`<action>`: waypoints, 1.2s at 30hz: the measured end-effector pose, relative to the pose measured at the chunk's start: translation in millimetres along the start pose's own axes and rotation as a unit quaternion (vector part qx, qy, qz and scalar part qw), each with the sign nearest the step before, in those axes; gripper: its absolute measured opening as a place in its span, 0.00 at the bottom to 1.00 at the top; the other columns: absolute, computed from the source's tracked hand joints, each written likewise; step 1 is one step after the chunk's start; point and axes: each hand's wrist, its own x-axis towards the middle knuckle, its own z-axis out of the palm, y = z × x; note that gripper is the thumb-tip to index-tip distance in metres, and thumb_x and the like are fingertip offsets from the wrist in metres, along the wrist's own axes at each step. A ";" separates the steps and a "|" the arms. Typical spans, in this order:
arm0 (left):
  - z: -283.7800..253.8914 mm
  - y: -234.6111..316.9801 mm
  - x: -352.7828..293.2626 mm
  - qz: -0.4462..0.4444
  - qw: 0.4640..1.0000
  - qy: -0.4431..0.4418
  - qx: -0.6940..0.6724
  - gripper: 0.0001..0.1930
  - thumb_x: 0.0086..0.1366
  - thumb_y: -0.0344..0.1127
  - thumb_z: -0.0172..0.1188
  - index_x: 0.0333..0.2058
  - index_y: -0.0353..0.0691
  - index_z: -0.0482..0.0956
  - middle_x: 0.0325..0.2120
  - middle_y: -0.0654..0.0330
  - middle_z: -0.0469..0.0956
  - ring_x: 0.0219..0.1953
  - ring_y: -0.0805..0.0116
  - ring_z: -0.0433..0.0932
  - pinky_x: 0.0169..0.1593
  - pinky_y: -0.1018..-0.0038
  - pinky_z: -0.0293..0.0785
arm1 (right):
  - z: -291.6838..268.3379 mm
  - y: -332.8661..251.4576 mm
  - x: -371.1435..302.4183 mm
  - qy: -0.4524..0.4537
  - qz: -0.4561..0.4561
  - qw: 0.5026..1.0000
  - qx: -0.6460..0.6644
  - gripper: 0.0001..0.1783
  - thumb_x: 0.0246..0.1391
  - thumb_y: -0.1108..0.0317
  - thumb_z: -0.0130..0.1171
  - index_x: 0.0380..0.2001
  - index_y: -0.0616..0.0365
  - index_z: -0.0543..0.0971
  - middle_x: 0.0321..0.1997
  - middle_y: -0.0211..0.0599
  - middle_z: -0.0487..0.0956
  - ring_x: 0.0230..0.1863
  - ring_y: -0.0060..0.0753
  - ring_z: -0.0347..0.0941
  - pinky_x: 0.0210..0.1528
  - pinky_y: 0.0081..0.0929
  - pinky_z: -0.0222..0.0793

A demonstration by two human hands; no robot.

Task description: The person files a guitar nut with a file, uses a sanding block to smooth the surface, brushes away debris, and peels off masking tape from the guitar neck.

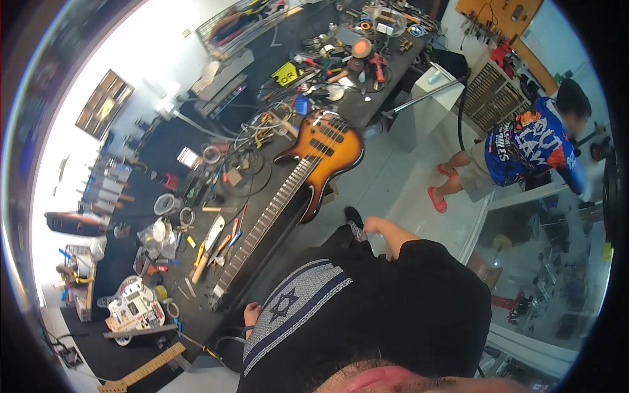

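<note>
A sunburst electric bass guitar [320, 157] lies face up on the dark workbench [275, 208]. Its long fretted neck points down and left toward me, the headstock near the bench edge. My left hand [251, 314] is beside that edge, near the headstock and apart from it. A dark band circles its wrist, and my torso hides part of the hand, so its grip is unclear. My right hand [373, 225] hangs by my leg, away from the bench. Its fingers look curled in, and nothing shows in them.
Left of the neck lie a handsaw [213, 230] and several hand tools. Cables and a heat lamp [361, 48] crowd the far bench. A sticker-covered guitar body [136, 311] and a loose neck [151, 369] lie near left. Another person [524, 141] stands at right by glass panels.
</note>
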 end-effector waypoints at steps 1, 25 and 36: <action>6.0 17.5 5.3 0.003 1.000 -0.001 0.003 0.17 0.66 0.30 0.69 0.52 0.30 0.84 0.48 0.46 0.88 0.52 0.55 0.86 0.57 0.64 0.80 | -5.2 14.7 8.6 -0.012 0.005 1.000 0.013 0.16 0.58 0.59 0.66 0.41 0.60 0.90 0.33 0.50 0.87 0.31 0.50 0.85 0.32 0.50 0.81; 136.2 301.5 5.1 0.002 0.990 -0.076 0.117 0.15 0.67 0.33 0.70 0.50 0.33 0.85 0.44 0.50 0.89 0.49 0.57 0.88 0.54 0.65 0.82 | -124.5 243.3 72.4 0.035 0.011 0.942 0.332 0.25 0.47 0.74 0.69 0.52 0.60 0.86 0.46 0.47 0.88 0.44 0.40 0.87 0.45 0.38 0.82; 140.4 278.4 -33.8 -0.043 0.996 -0.068 0.027 0.18 0.67 0.28 0.67 0.55 0.33 0.81 0.41 0.53 0.88 0.43 0.63 0.87 0.46 0.68 0.82 | -138.4 262.4 79.6 -0.091 -0.005 0.958 0.272 0.18 0.54 0.63 0.74 0.46 0.60 0.87 0.37 0.39 0.86 0.30 0.35 0.79 0.28 0.40 0.74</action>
